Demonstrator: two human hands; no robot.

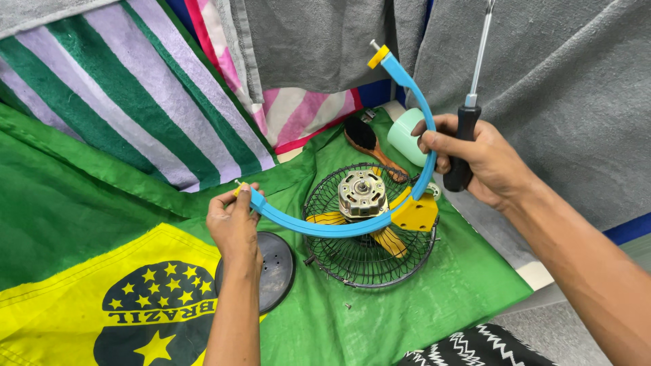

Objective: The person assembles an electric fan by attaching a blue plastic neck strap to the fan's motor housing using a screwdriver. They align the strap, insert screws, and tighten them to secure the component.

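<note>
Left hand [234, 220] pinched on one end of blue ring [352, 227] above fan grille [366, 261], right hand [485, 159] clamped on screwdriver [468, 129] and ring.

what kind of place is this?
Probably a makeshift home repair spot, not a proper workshop: a fan grille with a bare motor lies on a green cloth, towels hang behind, and the right hand holds a screwdriver.
</note>
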